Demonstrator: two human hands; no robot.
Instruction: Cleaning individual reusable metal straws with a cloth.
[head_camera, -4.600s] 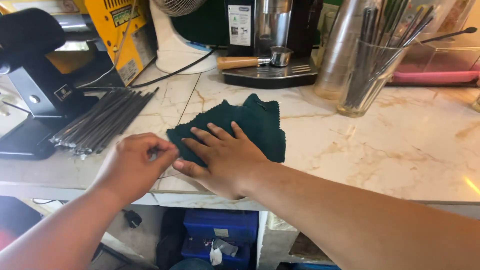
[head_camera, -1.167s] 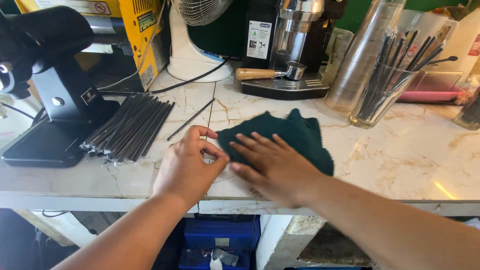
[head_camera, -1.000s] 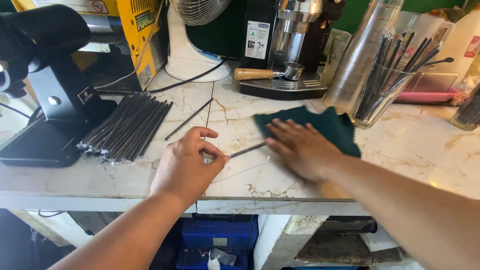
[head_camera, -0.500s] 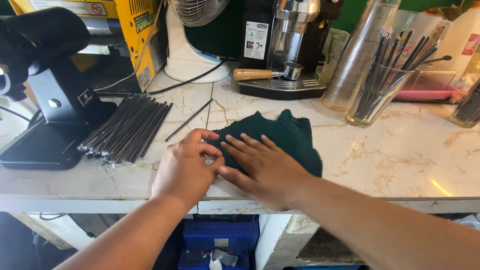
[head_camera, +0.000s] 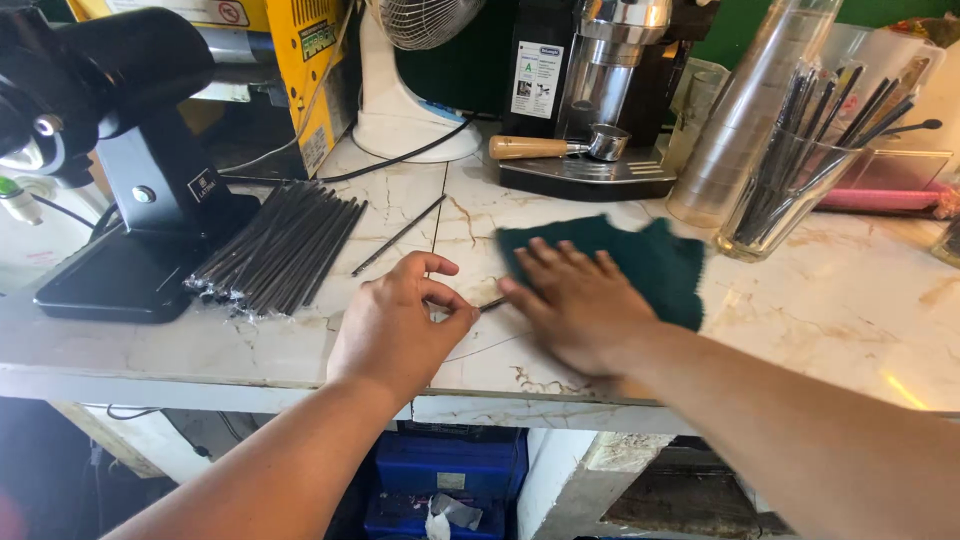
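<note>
My left hand (head_camera: 400, 325) rests on the marble counter (head_camera: 830, 310) and pinches the end of a thin dark straw (head_camera: 491, 304) between thumb and fingers. The rest of that straw runs under a dark green cloth (head_camera: 655, 262). My right hand (head_camera: 575, 300) lies flat on the cloth's near left part, fingers spread, pressing it onto the straw. A pile of several dark straws (head_camera: 280, 245) lies to the left, with one loose straw (head_camera: 398, 235) beside it.
A black stand machine (head_camera: 130, 150) sits at far left. At the back are a white fan base (head_camera: 400, 120) and a coffee machine (head_camera: 600, 90) with a wooden-handled portafilter (head_camera: 555, 147). A glass (head_camera: 775, 190) holding several straws stands right, beside a tall cup stack (head_camera: 735, 120).
My right hand keeps sliding the green cloth back and forth along the straw; since half a second ago it has moved right, uncovering a short piece of straw by my left fingers.
</note>
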